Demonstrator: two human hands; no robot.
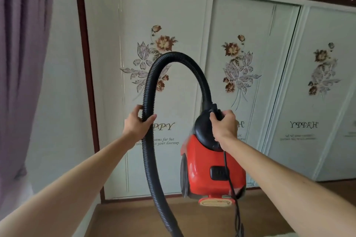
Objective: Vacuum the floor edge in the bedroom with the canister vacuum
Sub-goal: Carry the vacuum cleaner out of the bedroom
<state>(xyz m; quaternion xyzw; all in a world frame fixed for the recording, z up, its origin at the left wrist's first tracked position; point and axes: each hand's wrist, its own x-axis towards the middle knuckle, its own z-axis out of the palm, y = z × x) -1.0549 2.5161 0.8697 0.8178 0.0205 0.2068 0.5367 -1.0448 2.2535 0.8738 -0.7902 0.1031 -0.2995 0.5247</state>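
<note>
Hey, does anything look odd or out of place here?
Yes: the red vacuum hangs in the air from the right hand, not on the floor, its cord dangling. The left hand grips the hose.

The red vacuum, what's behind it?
White wardrobe doors with flower prints stand behind the red vacuum, gripped at its handle by the right hand. Its body hides most of the middle door's lettering and lower panel.
</note>
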